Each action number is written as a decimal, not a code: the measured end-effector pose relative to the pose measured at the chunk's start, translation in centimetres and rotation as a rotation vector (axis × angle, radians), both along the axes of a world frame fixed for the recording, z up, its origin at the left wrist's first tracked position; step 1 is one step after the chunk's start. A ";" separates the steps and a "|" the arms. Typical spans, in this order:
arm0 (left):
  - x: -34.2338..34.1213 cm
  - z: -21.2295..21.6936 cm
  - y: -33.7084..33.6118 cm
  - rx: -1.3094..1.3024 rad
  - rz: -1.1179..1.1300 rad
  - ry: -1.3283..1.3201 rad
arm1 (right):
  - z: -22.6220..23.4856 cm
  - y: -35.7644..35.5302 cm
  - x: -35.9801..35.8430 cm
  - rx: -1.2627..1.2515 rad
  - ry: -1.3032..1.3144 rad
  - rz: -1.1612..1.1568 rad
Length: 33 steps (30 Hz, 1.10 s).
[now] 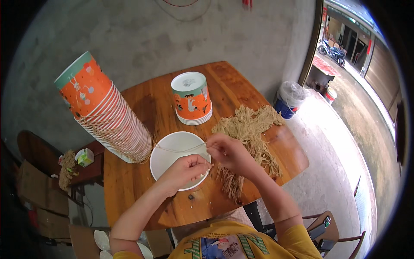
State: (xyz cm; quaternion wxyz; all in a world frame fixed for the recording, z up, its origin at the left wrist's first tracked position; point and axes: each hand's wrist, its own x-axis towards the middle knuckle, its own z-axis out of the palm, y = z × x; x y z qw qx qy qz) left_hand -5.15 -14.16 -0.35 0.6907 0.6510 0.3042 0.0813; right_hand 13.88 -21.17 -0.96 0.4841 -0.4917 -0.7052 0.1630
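A white-lined paper bucket [166, 157] stands mouth up on the wooden table in front of me. A thin beige string [174, 151] runs across its mouth from the left rim to my right hand. My right hand [230, 154] is closed, pinching the string at the bucket's right rim. Above the near right part of the mouth, my left hand [186, 172] is closed too, with a short bit of string showing at its fingertips. To the right lies a loose heap of beige strings [248, 134], partly behind my right forearm.
A tall leaning stack of orange and green paper buckets [114, 116], with strings hanging along it, stands at the left. A short upturned stack [192, 101] sits farther back on the wooden table [151, 99]. A blue bucket [288, 101] is on the floor by the doorway.
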 end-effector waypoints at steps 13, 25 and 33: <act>1.2 -0.4 1.0 -0.073 0.017 -0.050 | -2.0 -3.8 -0.9 0.097 -0.086 -0.204; 0.6 -0.2 1.5 -0.473 0.082 -0.124 | -2.3 -4.5 -1.8 0.197 -0.244 -0.234; 0.4 0.1 1.3 -0.396 0.106 -0.129 | -2.5 -4.4 -1.3 0.112 -0.247 -0.196</act>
